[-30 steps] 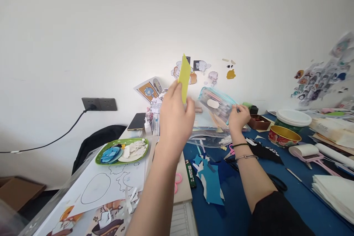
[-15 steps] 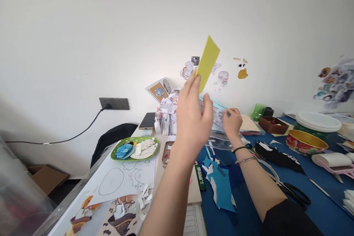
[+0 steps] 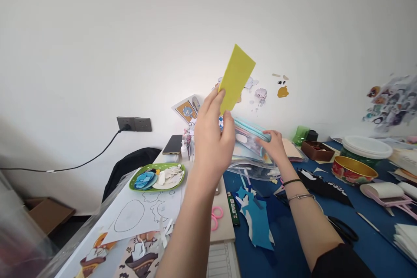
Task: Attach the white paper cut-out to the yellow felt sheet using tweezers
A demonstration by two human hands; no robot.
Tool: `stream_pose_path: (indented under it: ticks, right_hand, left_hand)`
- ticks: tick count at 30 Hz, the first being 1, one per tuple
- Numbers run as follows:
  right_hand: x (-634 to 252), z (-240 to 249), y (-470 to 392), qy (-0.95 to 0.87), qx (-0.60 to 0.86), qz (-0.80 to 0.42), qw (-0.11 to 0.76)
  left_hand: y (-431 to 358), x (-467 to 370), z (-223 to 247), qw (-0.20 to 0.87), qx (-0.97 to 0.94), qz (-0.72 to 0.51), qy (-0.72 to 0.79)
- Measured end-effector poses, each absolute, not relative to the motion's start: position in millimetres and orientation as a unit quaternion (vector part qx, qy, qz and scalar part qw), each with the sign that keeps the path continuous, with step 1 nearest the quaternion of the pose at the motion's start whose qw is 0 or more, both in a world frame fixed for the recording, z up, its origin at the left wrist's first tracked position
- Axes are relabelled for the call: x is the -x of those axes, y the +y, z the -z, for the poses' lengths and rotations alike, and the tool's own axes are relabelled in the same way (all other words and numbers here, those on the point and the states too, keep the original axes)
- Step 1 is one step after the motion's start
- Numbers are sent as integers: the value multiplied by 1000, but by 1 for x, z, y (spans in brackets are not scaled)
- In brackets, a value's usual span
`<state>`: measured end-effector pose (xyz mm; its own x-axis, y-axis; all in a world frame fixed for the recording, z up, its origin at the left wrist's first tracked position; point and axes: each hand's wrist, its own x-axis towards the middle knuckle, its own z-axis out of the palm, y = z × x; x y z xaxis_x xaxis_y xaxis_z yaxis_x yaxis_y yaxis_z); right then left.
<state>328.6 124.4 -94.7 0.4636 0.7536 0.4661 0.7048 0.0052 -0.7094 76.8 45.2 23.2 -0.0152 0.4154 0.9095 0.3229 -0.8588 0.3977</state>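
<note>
A yellow rectangular sheet (image 3: 239, 74) stands up tilted in my left hand (image 3: 213, 139), pinched at its lower left edge between thumb and fingers. Farther right, my right hand (image 3: 274, 145) grips the upper edge of a clear zip pouch (image 3: 250, 139) with a light-blue top strip. Flat sheets show through the pouch's plastic. My left wrist and forearm cover part of the pale board below. Blue and white paper scraps (image 3: 259, 221) lie on the blue mat between my forearms.
On the left are a green tray (image 3: 133, 182) of blue and white cutouts, a phone (image 3: 172, 144) and outline drawings (image 3: 129, 216). Pink scissors (image 3: 216, 218) lie by my left forearm. To the right stand a round gold-rimmed tin (image 3: 353, 170), a brown box (image 3: 317, 150) and a white-lidded tub (image 3: 366, 147).
My left hand has shifted left with the yellow sheet, which now faces me more broadly. My right hand keeps hold of the pouch, whose top edge shows more. Pink scissors have come into sight.
</note>
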Motion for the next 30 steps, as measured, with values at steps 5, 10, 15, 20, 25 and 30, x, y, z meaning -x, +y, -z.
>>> stream_pose_path:
  ticks: [5, 10, 15, 20, 25, 30]
  right_hand:
    - [-343, 89, 116, -536, 676, -65, 502]
    - [-336, 99, 126, -555, 634, -62, 535]
    - [-332, 119, 149, -444, 613, -11, 654]
    - [-363, 116, 152, -259, 590, 21, 765]
    - [-396, 72, 111, -149, 542, 78, 824]
    - [-395, 35, 50, -134, 504, 152, 840]
  left_hand:
    - [48, -72, -24, 35, -690, -671, 268]
    - [47, -76, -23, 31, -696, -665, 268]
    - [44, -92, -18, 27, -724, -644, 247]
    - [53, -124, 6, -28, -792, -574, 206]
    - [75, -151, 51, -43, -859, -435, 266]
    - [93, -161, 96, -3, -907, -295, 302]
